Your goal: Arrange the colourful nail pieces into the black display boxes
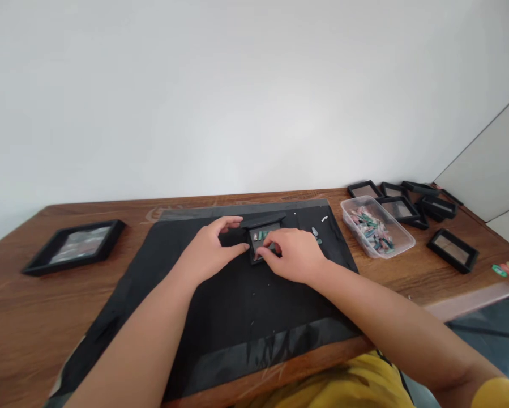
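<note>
A small black frame box [251, 252] lies on the black mat [232, 306], its lid [265, 220] tipped open at the back. Inside it, several small green and pale stones [261, 235] sit in a row. My right hand [296, 254] reaches into the box from the right, fingers bent and thumb and fingertips close together. Whatever they pinch, if anything, is hidden. Beside the box's left edge my left hand [207, 249] is held with thumb and fingers apart and nothing in it. To the right of my right hand rest a few loose stones [316, 233].
A clear plastic tub [401, 241] of pink and green stones stands right of the mat. Behind and beside it are several black frames [453, 249]. One larger black frame [76, 243] lies at the left. Round colored stickers [507, 268] mark the right edge; a white wall [237, 102] rises behind.
</note>
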Motion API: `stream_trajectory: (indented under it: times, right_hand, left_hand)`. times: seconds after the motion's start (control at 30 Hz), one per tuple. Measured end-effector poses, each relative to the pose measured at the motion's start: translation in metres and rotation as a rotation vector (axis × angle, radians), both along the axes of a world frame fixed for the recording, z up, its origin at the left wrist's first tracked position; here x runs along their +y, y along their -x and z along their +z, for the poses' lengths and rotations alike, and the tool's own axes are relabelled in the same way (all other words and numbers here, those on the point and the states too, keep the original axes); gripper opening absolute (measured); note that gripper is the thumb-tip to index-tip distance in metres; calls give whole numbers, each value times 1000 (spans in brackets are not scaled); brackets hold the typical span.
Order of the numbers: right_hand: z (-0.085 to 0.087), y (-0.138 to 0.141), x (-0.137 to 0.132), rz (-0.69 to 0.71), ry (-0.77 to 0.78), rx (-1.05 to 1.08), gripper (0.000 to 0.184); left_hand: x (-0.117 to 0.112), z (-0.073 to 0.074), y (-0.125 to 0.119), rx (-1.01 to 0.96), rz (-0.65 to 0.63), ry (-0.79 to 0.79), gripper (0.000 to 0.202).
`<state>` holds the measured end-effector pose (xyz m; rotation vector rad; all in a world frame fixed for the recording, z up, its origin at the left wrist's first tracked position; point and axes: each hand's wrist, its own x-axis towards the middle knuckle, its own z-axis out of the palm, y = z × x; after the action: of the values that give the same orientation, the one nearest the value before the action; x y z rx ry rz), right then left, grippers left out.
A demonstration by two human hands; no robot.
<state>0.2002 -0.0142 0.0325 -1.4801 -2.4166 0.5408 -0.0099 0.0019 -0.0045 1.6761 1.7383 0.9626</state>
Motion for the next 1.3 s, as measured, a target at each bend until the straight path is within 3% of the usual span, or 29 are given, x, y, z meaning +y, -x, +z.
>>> stream_trajectory:
  times: [0.17,0.23,0.33,0.43,0.57,0.8,1.3]
  right_hand:
    - [24,-22,6,-70,-25,-41,55]
    - [34,-36,12,-117,-71,-75,54]
    - [43,-54,20,-216,-67,-185,40]
    - [41,-63,25,-301,-6,-366,28]
    - [32,-63,25,-251,70,-505,38]
    - [27,-67,28,-133,130,-482,43]
    - [24,-63,32,-162,58,-465,15]
  left_hand:
    - [-5,-3,-3,-19,56,57,90]
    - [-5,-7,-8,39,86,51,102]
    - [-5,-12,-18,187,91,3,108]
    - [-5,-14,-22,279,53,-31,107]
    - [-4,-13,-19,309,38,5,107]
    - [-2,-14,-14,296,40,7,99]
    - [-3,-10,-15,179,102,-96,73]
